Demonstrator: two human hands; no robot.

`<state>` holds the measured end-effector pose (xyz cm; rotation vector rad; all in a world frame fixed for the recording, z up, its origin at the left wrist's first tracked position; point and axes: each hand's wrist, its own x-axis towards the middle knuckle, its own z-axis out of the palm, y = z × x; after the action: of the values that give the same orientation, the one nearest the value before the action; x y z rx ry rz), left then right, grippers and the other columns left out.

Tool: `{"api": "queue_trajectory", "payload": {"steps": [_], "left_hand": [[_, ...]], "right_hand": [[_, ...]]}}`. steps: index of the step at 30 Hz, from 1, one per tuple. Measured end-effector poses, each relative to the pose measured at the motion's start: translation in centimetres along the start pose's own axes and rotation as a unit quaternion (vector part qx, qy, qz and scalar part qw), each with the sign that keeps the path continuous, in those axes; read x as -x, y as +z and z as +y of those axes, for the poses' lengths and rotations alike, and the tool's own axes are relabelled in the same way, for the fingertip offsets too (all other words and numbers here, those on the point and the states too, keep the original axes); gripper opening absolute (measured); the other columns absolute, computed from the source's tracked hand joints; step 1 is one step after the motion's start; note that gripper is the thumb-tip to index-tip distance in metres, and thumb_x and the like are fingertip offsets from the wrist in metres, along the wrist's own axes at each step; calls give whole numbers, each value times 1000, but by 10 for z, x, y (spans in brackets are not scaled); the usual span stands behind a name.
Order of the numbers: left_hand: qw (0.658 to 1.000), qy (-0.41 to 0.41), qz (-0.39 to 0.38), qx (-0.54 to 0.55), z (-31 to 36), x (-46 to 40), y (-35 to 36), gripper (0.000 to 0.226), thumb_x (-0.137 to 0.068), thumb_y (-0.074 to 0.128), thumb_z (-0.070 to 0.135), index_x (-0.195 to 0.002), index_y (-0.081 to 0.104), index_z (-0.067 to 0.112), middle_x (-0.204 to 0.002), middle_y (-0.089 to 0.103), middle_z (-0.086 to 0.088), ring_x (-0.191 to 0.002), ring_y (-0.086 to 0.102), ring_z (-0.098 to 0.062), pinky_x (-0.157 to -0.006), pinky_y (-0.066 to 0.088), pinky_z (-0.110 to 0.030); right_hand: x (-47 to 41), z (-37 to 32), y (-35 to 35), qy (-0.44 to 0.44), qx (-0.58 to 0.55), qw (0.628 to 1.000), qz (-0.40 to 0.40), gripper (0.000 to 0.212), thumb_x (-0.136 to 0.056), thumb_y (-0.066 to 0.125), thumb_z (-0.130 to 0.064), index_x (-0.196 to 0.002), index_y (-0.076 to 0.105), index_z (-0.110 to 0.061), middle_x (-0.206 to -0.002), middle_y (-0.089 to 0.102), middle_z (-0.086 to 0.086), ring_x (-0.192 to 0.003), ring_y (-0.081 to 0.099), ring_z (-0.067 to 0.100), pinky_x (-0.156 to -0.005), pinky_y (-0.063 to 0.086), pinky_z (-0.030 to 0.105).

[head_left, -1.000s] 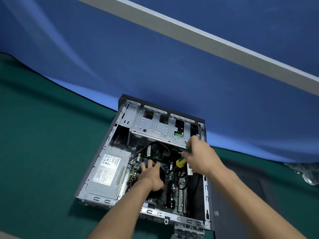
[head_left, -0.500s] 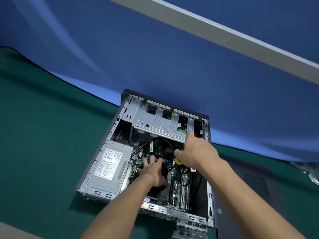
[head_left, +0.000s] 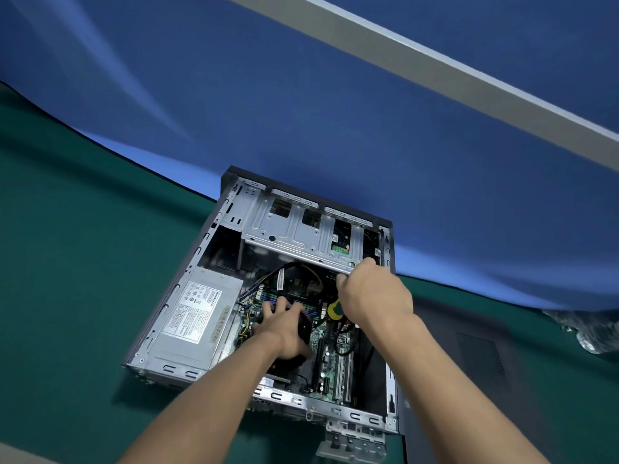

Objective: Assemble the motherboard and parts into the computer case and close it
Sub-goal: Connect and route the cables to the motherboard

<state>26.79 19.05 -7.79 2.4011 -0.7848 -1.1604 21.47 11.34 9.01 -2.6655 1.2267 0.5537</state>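
Note:
An open computer case (head_left: 174, 289) lies on its side on the green table. The green motherboard (head_left: 330, 360) sits inside it, with a grey power supply (head_left: 192, 316) at the left and a metal drive cage (head_left: 294, 232) at the far end. My left hand (head_left: 284, 329) rests flat on the black CPU fan (head_left: 303, 326), covering most of it. My right hand (head_left: 371, 293) grips a screwdriver with a yellow and green handle (head_left: 335, 310) beside the drive cage's lower edge. Its tip is hidden behind the hand.
A dark side panel (head_left: 469, 363) lies flat on the table right of the case. Crumpled clear plastic (head_left: 589, 333) sits at the right edge. A loose metal bracket (head_left: 351, 443) lies in front of the case. A blue cloth backdrop (head_left: 301, 95) hangs behind the table.
My right hand with the screwdriver has moved a little farther into the case, toward the drive cage. My left hand stays on the fan. The view has tilted slightly.

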Motion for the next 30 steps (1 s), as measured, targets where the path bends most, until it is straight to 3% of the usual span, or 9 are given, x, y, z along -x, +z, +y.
{"api": "queue_trajectory", "payload": {"steps": [4, 8, 12, 15, 18, 21, 23, 28, 30], "left_hand": [[1000, 0, -2, -7, -1, -1, 0, 82, -70, 78, 44, -136, 32, 30, -137, 24, -2, -133, 12, -33, -107, 25, -59], [1000, 3, 4, -3, -1, 0, -1, 81, -67, 80, 46, -133, 35, 30, -135, 26, -2, -131, 14, -30, -107, 27, -58], [1000, 3, 1, -7, 0, 0, -1, 83, -70, 79, 45, -137, 33, 30, -137, 25, -2, -133, 14, -31, -107, 26, -57], [1000, 4, 6, -5, 0, 0, -1, 78, -71, 79, 42, -134, 35, 30, -136, 26, -2, -132, 15, -29, -107, 27, -56], [1000, 3, 1, -6, 0, 1, -2, 80, -69, 79, 44, -135, 34, 29, -135, 25, -2, -132, 15, -30, -106, 27, -56], [1000, 3, 5, -11, 1, 1, -1, 78, -70, 78, 42, -133, 35, 28, -135, 25, -2, -131, 15, -31, -105, 27, -56], [1000, -2, 10, -9, 2, 2, -1, 78, -70, 78, 40, -134, 35, 29, -136, 25, -3, -132, 15, -31, -105, 26, -55], [1000, 0, 2, -6, 2, 3, -3, 80, -71, 78, 41, -137, 33, 29, -139, 23, -3, -134, 13, -33, -107, 24, -56], [1000, 0, 4, -1, 1, 3, -2, 80, -70, 79, 41, -136, 34, 29, -138, 23, -2, -133, 13, -32, -107, 25, -56]], "right_hand": [[1, 1, -3, -12, -75, 995, -60, 41, -95, 49, -21, -129, 31, -7, -119, 51, 14, -101, 60, 36, -79, 51, 40], [-2, 9, 5, -18, -25, 999, 23, 35, -96, 42, -13, -130, 41, -2, -87, 46, 6, -87, 56, 31, -65, 41, 34], [-1, 10, 2, -37, -98, 994, -32, 26, -96, 49, -19, -117, 40, -8, -103, 58, 13, -79, 64, 32, -67, 53, 37], [-4, 12, 9, -22, -46, 998, 46, 24, -98, 42, -16, -117, 47, -3, -91, 57, 11, -86, 57, 33, -65, 43, 32], [-3, 13, 4, -44, -135, 990, -14, 34, -92, 53, -24, -120, 36, -14, -112, 50, 9, -91, 59, 31, -73, 46, 35], [5, 6, 13, -105, -62, 991, 59, 24, -96, 51, -27, -114, 40, -15, -113, 50, 9, -86, 55, 29, -67, 38, 31], [5, 2, 18, -84, -1, 988, 129, 28, -100, 40, -37, -114, 42, -13, -112, 54, 10, -89, 59, 31, -61, 34, 31], [-4, 5, 6, -62, -37, 996, 45, 29, -97, 47, -32, -116, 41, -10, -110, 55, 14, -96, 56, 34, -68, 37, 33], [-1, 6, 6, -59, 21, 995, 73, 30, -99, 42, -33, -112, 49, -6, -106, 63, 12, -88, 58, 32, -65, 38, 31]]}}
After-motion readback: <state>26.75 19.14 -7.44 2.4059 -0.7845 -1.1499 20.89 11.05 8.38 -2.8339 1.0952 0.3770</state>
